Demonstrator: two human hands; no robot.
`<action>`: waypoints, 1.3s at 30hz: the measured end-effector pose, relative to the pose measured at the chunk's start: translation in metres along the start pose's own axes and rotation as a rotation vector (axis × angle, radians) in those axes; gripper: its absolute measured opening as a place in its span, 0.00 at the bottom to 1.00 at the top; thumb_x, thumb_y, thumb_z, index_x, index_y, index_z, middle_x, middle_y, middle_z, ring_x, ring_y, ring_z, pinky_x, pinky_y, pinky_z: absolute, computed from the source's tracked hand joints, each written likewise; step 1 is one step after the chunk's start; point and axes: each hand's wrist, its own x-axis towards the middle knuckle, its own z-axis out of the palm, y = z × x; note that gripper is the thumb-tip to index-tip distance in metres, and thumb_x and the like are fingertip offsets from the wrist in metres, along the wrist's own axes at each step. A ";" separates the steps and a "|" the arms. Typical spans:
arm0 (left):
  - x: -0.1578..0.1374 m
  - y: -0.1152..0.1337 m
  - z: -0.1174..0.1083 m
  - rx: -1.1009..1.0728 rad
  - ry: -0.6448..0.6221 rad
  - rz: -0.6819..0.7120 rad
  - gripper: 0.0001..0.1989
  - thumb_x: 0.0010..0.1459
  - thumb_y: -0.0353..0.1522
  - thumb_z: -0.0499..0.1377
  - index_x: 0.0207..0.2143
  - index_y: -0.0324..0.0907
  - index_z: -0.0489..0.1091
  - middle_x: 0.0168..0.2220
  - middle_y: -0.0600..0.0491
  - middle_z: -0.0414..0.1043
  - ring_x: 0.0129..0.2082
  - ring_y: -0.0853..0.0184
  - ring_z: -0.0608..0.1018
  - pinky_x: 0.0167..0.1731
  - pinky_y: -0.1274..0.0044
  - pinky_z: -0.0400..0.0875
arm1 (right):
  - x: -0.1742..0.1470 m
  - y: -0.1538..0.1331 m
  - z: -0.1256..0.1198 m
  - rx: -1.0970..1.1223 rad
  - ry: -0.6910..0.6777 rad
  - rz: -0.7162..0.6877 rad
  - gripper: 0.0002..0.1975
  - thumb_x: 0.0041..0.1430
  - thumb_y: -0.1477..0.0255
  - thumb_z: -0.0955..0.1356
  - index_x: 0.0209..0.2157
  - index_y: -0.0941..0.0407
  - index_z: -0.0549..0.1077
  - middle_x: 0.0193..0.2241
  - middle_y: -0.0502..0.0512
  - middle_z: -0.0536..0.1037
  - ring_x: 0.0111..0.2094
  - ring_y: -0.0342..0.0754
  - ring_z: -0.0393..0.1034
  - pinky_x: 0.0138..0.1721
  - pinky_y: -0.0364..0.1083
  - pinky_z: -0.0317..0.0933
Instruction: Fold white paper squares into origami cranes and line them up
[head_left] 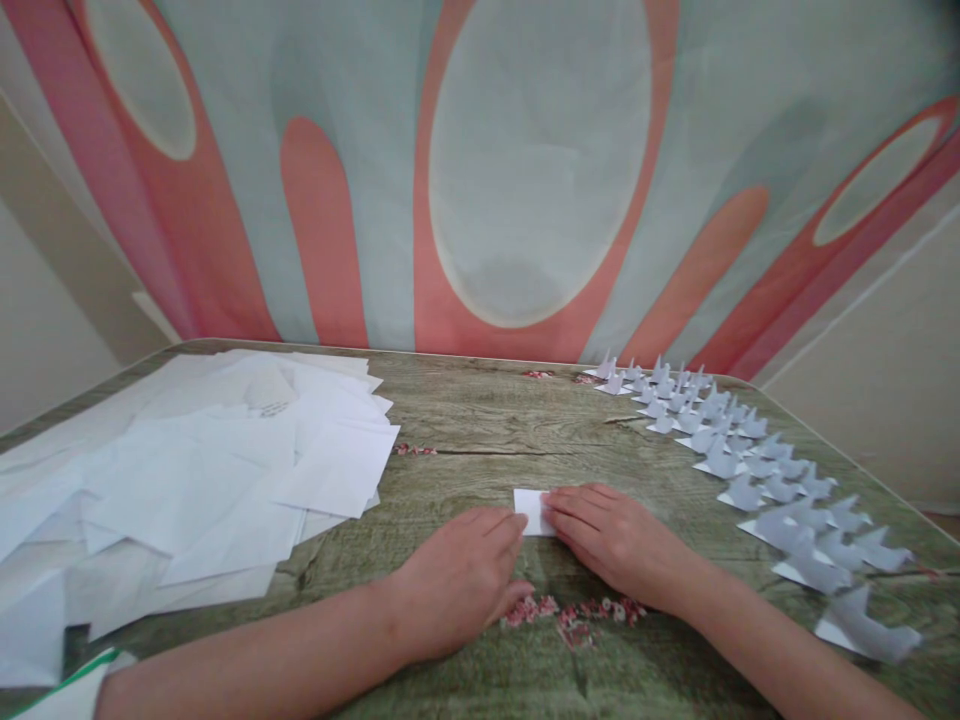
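A small folded piece of white paper (533,512) lies on the table in front of me, between my hands. My left hand (461,575) has its fingers bent together at the paper's left edge, holding it there. Its thumb sticks out nearer to me, off the paper. From the other side, my right hand (611,535) keeps its fingers close together over the paper's right part and holds it down. That part of the paper and the right thumb are hidden.
Loose white sheets (217,460) overlap in a wide heap at the left. Several rows of folded white paper figures (720,455) stand along the right side. The wood-patterned tabletop (487,410) bears pink flower prints. Behind it hangs a coral and grey-green patterned backdrop (379,180).
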 end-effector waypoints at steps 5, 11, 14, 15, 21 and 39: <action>0.002 -0.009 0.002 -0.099 0.054 0.043 0.15 0.62 0.36 0.48 0.44 0.36 0.68 0.45 0.47 0.71 0.45 0.62 0.72 0.48 0.71 0.64 | 0.000 -0.002 0.001 -0.051 0.029 -0.042 0.12 0.60 0.79 0.59 0.42 0.61 0.71 0.42 0.63 0.75 0.44 0.52 0.68 0.43 0.52 0.63; 0.005 -0.010 -0.002 -0.138 0.022 0.038 0.11 0.62 0.34 0.48 0.42 0.41 0.66 0.41 0.49 0.71 0.43 0.64 0.72 0.46 0.70 0.65 | 0.002 -0.002 0.001 -0.042 0.065 -0.039 0.11 0.60 0.79 0.59 0.40 0.60 0.71 0.39 0.62 0.76 0.41 0.51 0.69 0.42 0.51 0.63; 0.006 -0.009 -0.003 -0.123 0.014 0.050 0.11 0.61 0.34 0.49 0.43 0.40 0.65 0.40 0.48 0.71 0.43 0.63 0.72 0.46 0.69 0.65 | 0.004 -0.001 0.004 -0.004 0.068 0.004 0.11 0.59 0.79 0.59 0.39 0.59 0.70 0.37 0.60 0.76 0.40 0.50 0.69 0.41 0.51 0.62; 0.006 -0.008 -0.002 -0.118 0.011 0.051 0.12 0.61 0.34 0.49 0.44 0.39 0.65 0.40 0.48 0.71 0.43 0.62 0.72 0.46 0.68 0.65 | 0.004 -0.001 0.005 0.018 0.071 0.027 0.10 0.60 0.79 0.59 0.38 0.59 0.70 0.36 0.60 0.76 0.40 0.50 0.69 0.41 0.51 0.62; 0.004 -0.005 0.001 -0.111 0.003 0.051 0.15 0.60 0.36 0.52 0.46 0.37 0.64 0.42 0.46 0.69 0.45 0.60 0.70 0.47 0.68 0.64 | 0.006 0.002 0.010 0.304 0.094 0.226 0.05 0.61 0.75 0.62 0.35 0.56 0.69 0.35 0.56 0.74 0.39 0.48 0.66 0.41 0.49 0.61; 0.006 -0.001 0.000 -0.034 -0.055 0.004 0.23 0.57 0.39 0.55 0.52 0.35 0.60 0.42 0.46 0.66 0.43 0.60 0.68 0.46 0.69 0.64 | 0.014 0.005 0.010 0.672 0.104 0.426 0.05 0.60 0.73 0.63 0.30 0.55 0.69 0.34 0.53 0.71 0.38 0.46 0.66 0.41 0.47 0.60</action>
